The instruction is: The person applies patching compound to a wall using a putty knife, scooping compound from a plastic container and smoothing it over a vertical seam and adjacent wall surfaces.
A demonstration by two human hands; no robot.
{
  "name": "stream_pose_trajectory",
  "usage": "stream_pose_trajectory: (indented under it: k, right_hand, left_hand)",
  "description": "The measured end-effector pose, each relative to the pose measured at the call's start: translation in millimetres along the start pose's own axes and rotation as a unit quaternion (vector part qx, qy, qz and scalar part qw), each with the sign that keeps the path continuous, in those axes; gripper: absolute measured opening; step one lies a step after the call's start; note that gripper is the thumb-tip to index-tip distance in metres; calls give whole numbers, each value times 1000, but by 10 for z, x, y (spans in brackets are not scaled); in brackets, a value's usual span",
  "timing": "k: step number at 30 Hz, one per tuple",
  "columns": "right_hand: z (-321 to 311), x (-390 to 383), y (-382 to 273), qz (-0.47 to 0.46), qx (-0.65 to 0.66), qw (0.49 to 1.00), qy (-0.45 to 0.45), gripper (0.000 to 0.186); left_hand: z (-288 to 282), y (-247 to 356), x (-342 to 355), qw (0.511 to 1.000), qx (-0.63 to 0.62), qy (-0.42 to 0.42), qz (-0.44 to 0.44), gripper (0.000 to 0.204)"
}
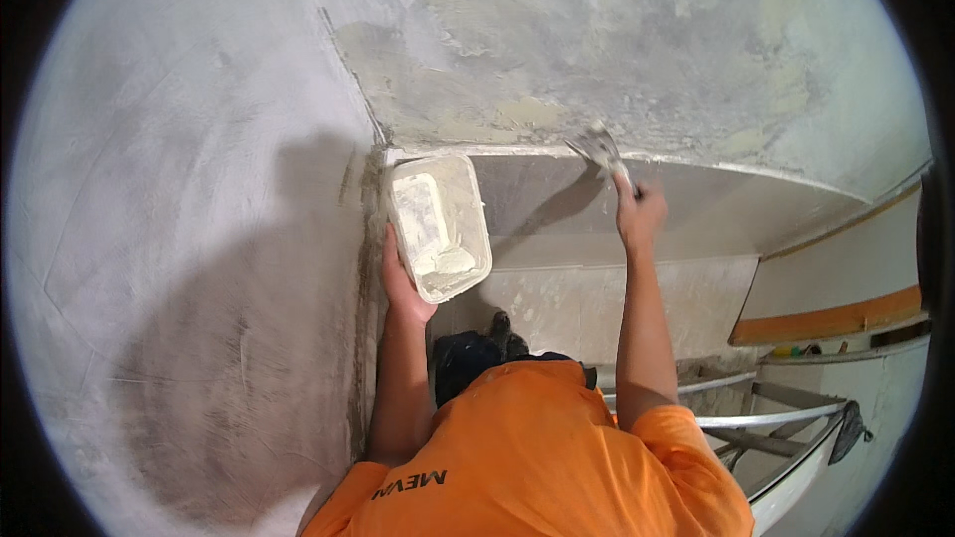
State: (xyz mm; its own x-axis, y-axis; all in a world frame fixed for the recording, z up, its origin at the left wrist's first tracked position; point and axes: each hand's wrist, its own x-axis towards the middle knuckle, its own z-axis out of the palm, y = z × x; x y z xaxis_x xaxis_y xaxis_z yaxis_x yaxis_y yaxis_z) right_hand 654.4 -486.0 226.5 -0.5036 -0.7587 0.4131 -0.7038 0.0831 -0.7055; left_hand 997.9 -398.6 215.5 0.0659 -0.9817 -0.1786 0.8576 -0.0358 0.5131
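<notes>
My left hand grips a translucent, rounded rectangular plastic tub from its left side, tilted so its inside shows smeared white paste. My right hand is closed round the handle of a wide metal putty knife, raised to the right of the tub, with pale paste on it. The knife's blade is over the lower band of a mottled, plastered surface, just by a pale horizontal edge; whether it touches cannot be told.
A rough wall rises on the left. A metal-railed frame stands at lower right, with a dark cloth on its end. Beyond it are a white panel with a wooden strip and a ledge with small items. My dark-shod foot shows below the tub.
</notes>
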Motion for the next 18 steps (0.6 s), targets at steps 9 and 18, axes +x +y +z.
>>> stream_pose_trajectory:
  k: [9, 18]
  right_hand:
    - [-58, -667, -512, 62, 144, 986, -56, 51]
    - [134, -306, -920, -22, 108, 991, -80, 46]
  left_hand:
    - [-22, -94, -4, 998, 7, 22, -51, 65]
    - [-57, -38, 40, 998, 57, 5, -15, 63]
